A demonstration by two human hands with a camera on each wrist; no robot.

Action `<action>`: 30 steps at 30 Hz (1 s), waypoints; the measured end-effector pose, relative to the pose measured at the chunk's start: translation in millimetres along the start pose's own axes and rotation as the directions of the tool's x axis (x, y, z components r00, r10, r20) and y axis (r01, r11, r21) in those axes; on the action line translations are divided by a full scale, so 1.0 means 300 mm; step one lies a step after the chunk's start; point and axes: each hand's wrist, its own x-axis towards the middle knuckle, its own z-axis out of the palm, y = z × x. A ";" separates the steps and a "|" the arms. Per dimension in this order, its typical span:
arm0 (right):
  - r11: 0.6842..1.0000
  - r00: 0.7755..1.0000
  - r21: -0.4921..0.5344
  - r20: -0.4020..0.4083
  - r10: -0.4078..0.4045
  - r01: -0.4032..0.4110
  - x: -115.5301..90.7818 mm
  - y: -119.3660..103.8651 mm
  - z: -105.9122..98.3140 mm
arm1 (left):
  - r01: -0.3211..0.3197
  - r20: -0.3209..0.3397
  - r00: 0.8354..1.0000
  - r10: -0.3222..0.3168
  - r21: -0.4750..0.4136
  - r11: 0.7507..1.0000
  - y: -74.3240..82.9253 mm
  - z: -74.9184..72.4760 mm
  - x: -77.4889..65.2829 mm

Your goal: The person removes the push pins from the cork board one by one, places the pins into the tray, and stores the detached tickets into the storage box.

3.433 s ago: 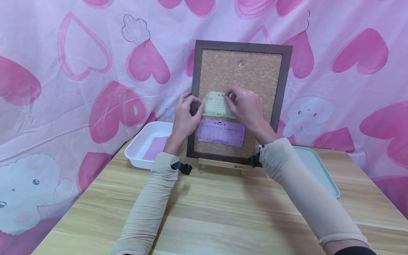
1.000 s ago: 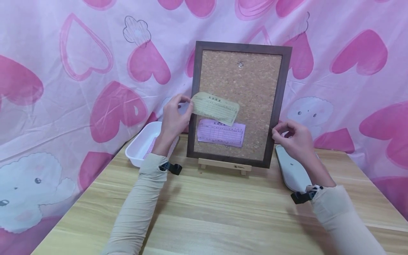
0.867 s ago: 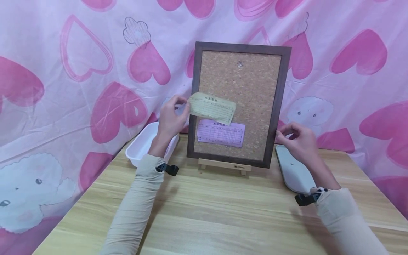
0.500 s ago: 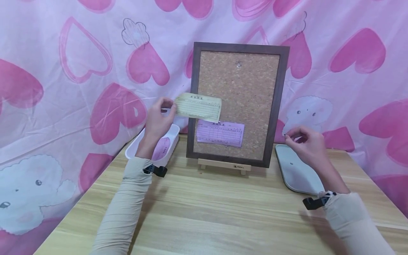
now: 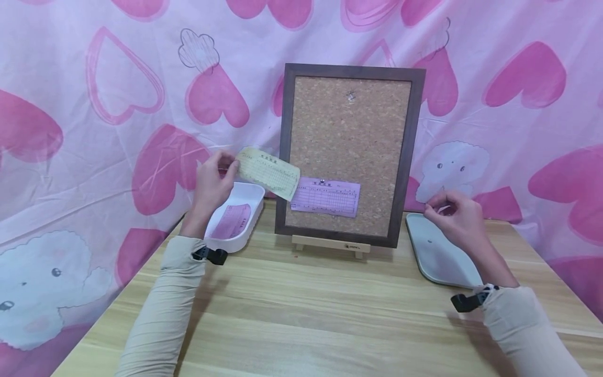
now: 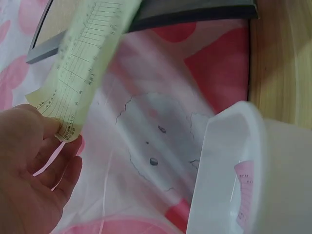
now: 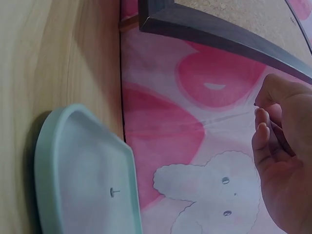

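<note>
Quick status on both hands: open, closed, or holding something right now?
Left hand: closed, pinching the pale yellow slip at one end.
Right hand: closed, pinching something tiny, apparently a pin, mostly hidden.

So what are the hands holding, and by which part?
The left hand pinches the yellow paper form by its left end; the right hand probably pinches a pushpin, part unclear.

Your left fingers [image 6: 69,178] pinch pale yellow slip [image 6: 87,61] by one end; white tub [image 6: 285,165] lower right, pink slip [image 6: 246,187] inside; dark frame [image 6: 195,14] up top.
</note>
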 end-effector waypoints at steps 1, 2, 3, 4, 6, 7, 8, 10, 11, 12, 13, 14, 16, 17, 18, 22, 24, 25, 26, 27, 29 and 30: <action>1.000 1.000 -0.002 0.000 0.002 -0.002 -0.002 0.004 -0.001 | 0.003 -0.003 1.000 -0.003 -0.001 1.000 -0.005 -0.005 0.001; 1.000 1.000 -0.005 0.000 0.005 -0.005 -0.005 0.009 -0.001 | 0.005 -0.007 1.000 -0.005 0.000 1.000 -0.009 -0.010 0.002; 1.000 1.000 -0.008 0.001 0.006 -0.006 -0.007 0.014 -0.001 | 0.008 -0.012 1.000 -0.008 0.003 1.000 -0.012 -0.014 0.003; 1.000 1.000 -0.011 0.002 0.008 -0.008 -0.008 0.018 -0.002 | 0.011 -0.015 1.000 -0.011 0.004 1.000 -0.015 -0.018 0.004; 1.000 1.000 -0.014 0.003 0.013 -0.013 -0.009 0.028 -0.004 | 0.018 -0.019 1.000 -0.018 0.001 1.000 -0.018 -0.024 0.005; 1.000 1.000 -0.017 0.002 0.016 -0.016 -0.008 0.032 -0.005 | 0.023 -0.021 1.000 -0.023 0.004 1.000 -0.019 -0.027 0.005; 1.000 1.000 -0.018 -0.001 0.019 -0.019 -0.006 0.037 -0.006 | 0.027 -0.023 0.999 -0.027 0.010 1.000 -0.021 -0.029 0.005; 0.999 1.000 -0.020 0.004 0.031 -0.031 -0.006 0.045 -0.011 | 0.037 -0.024 0.999 -0.037 0.017 0.999 -0.022 -0.033 0.003; 0.999 0.999 -0.020 0.005 0.038 -0.038 -0.007 0.047 -0.014 | 0.040 -0.025 0.999 -0.040 0.022 0.999 -0.023 -0.035 0.001; 0.999 0.999 -0.020 0.007 0.044 -0.044 -0.008 0.050 -0.016 | 0.042 -0.026 0.999 -0.041 0.028 0.999 -0.025 -0.037 -0.001; 0.999 0.999 -0.019 0.010 0.050 -0.049 -0.010 0.054 -0.018 | 0.044 -0.028 0.999 -0.043 0.031 0.999 -0.027 -0.039 -0.003; 0.998 0.998 -0.018 0.015 0.054 -0.054 -0.013 0.058 -0.020 | 0.044 -0.031 0.999 -0.043 0.031 0.999 -0.028 -0.041 -0.004; 0.998 0.998 -0.021 0.023 0.064 -0.063 -0.016 0.070 -0.022 | 0.037 -0.042 0.998 -0.035 0.034 0.999 -0.031 -0.045 -0.006; 0.998 0.998 -0.025 0.025 0.064 -0.063 -0.017 0.075 -0.023 | 0.032 -0.049 0.998 -0.030 0.037 0.999 -0.032 -0.046 -0.005; 0.997 0.997 -0.029 0.029 0.066 -0.065 -0.017 0.083 -0.023 | 0.026 -0.058 0.998 -0.024 0.039 0.999 -0.033 -0.048 -0.004; 0.996 0.995 -0.050 0.050 0.083 -0.080 -0.017 0.104 -0.025 | -0.001 -0.090 0.996 0.006 0.057 0.998 -0.040 -0.053 -0.001; 0.994 0.994 -0.061 0.060 0.096 -0.092 -0.017 0.107 -0.027 | -0.015 -0.100 0.995 0.022 0.073 0.997 -0.047 -0.054 -0.001; 0.993 0.993 -0.066 0.064 0.101 -0.097 -0.017 0.109 -0.028 | -0.020 -0.102 0.994 0.028 0.082 0.996 -0.051 -0.055 -0.001; 0.992 0.992 -0.071 0.069 0.107 -0.102 -0.017 0.110 -0.029 | -0.024 -0.102 0.994 0.033 0.089 0.996 -0.055 -0.054 -0.002; 0.991 0.991 -0.077 0.073 0.111 -0.106 -0.017 0.112 -0.029 | -0.026 -0.100 0.994 0.035 0.096 0.995 -0.060 -0.054 -0.003; 0.990 0.990 -0.089 0.080 0.117 -0.110 -0.017 0.117 -0.029 | -0.021 -0.091 0.995 0.031 0.106 0.994 -0.070 -0.054 -0.006; 0.989 0.990 -0.094 0.083 0.118 -0.110 -0.017 0.119 -0.030 | -0.015 -0.084 0.996 0.024 0.110 0.994 -0.074 -0.054 -0.008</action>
